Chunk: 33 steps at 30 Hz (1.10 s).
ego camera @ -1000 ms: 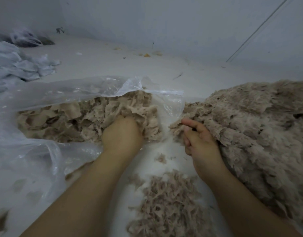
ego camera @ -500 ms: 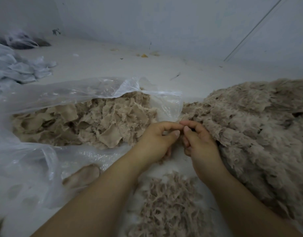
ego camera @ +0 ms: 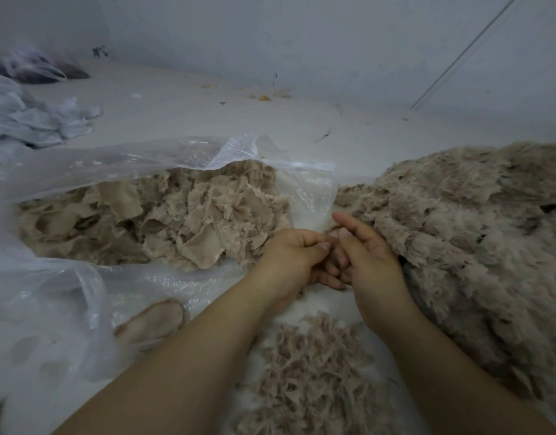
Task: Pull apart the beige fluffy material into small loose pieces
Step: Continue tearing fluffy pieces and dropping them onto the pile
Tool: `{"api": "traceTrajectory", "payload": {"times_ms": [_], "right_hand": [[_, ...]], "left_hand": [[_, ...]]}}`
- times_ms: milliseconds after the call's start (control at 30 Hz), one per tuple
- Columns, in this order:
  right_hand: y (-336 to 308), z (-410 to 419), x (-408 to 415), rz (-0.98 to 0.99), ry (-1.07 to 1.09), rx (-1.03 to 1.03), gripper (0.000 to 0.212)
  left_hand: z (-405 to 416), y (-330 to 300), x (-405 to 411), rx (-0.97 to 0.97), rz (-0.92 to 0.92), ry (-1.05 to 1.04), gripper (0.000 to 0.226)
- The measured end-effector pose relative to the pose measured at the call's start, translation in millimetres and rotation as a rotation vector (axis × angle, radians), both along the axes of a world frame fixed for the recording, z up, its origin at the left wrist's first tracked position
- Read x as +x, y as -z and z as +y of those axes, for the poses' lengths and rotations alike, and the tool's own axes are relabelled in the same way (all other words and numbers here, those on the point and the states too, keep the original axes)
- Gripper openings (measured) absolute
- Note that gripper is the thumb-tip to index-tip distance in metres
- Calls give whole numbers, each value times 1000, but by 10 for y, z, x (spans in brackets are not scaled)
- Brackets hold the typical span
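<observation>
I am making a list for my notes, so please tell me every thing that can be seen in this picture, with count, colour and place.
Large heap of beige fluffy material: one, beige, right side.
Clear plastic bag: one, transparent, left, open toward the hands.
Torn beige pieces inside the bag: many, beige, in the bag's opening.
Small pile of loose shreds: one, brownish beige, near edge between the forearms.
Crumpled white plastic: one heap, white, far left.
Small yellow scraps: a few, yellow, by the far wall.
Pale floor: one, whitish.
Left hand: one, centre, fingers curled, meeting the right.
Right hand: one, centre, at the heap's edge.
</observation>
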State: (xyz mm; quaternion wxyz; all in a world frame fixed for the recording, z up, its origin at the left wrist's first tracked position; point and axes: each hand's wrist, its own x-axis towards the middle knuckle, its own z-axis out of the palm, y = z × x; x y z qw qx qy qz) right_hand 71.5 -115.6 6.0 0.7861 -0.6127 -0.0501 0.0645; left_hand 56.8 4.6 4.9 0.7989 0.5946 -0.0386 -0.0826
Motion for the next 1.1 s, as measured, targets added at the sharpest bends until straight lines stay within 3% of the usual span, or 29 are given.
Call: {"api": "traceTrajectory", "payload": {"times_ms": [367, 567, 700, 833, 1000, 1100], "right_hand": [[88, -59, 126, 147, 127, -38, 32], [102, -47, 170, 157, 161, -46, 17], [102, -57, 183, 177, 173, -114, 45], [90, -56, 151, 98, 95, -127, 13], [40, -74, 84, -54, -23, -184, 44], [4, -58, 64, -52, -24, -177, 45]], "left_hand": [[-102, 77, -296, 100, 0, -310, 30], [-93, 1, -391, -47, 2, -454, 23], [-42, -29, -368, -68, -51, -525, 23], [-15, -27, -312, 2, -108, -484, 22], [-33, -22, -300, 22, -167, -437, 19], [-25, -8, -287, 17, -167, -450, 18]]}}
